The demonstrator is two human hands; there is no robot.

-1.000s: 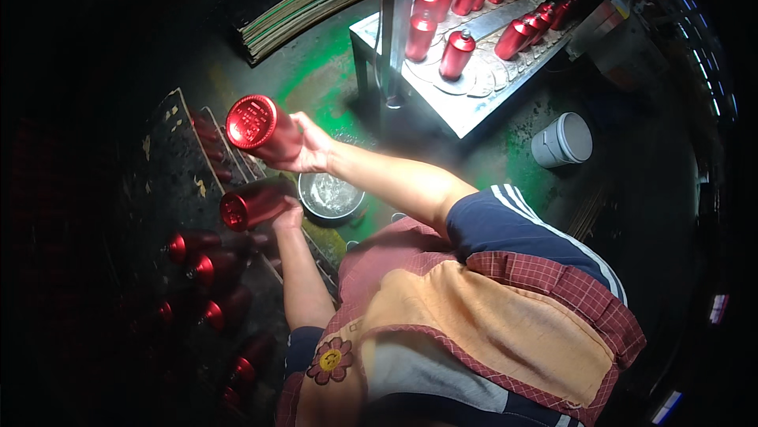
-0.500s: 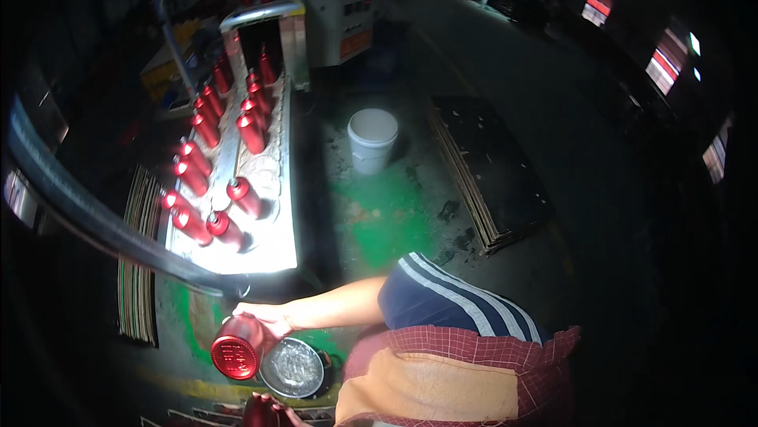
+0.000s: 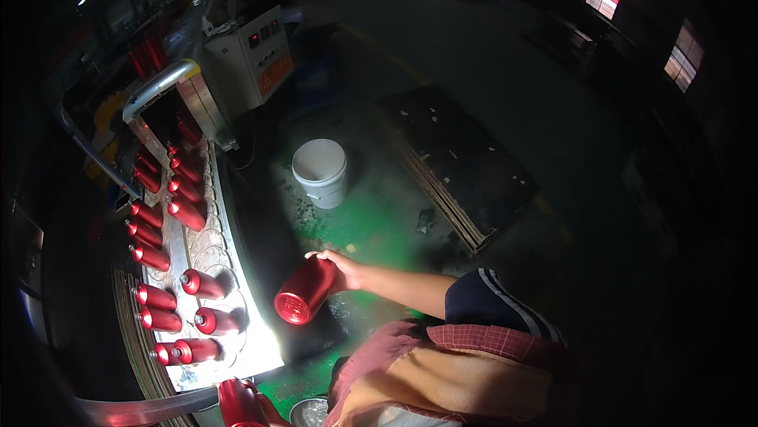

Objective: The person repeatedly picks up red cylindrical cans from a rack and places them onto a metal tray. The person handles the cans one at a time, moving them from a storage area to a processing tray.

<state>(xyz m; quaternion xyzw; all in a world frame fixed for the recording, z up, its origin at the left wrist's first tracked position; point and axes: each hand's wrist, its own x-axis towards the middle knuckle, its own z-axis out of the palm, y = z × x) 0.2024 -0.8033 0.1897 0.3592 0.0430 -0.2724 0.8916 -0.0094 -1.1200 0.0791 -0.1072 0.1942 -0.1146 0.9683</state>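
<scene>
My right hand (image 3: 341, 269) is closed around a red metal bottle (image 3: 304, 293), which is tilted with its embossed base facing me. It is held beside the conveyor, over the floor. At the lower edge, my left hand (image 3: 270, 411) is wrapped around a second red bottle (image 3: 239, 403), close to the conveyor's near end; part of that hand is hidden or cut off. Several red bottles (image 3: 201, 285) with small silvery necks stand in two rows along the brightly lit conveyor (image 3: 264, 356). A round metal pan (image 3: 308, 413) sits low beside my apron, partly cut off.
A white bucket (image 3: 320, 186) stands on the green-stained floor right of the conveyor. Beyond it lies a stack of dark boards (image 3: 466, 162). The conveyor runs into a metal tunnel (image 3: 162, 88) next to a control box (image 3: 253, 56). A curved metal rail (image 3: 150, 409) crosses the near end.
My view has swung, so the conveyor appears lower and further left. My right hand has moved its bottle away from above the pan. More of the left hand's bottle shows beside the conveyor.
</scene>
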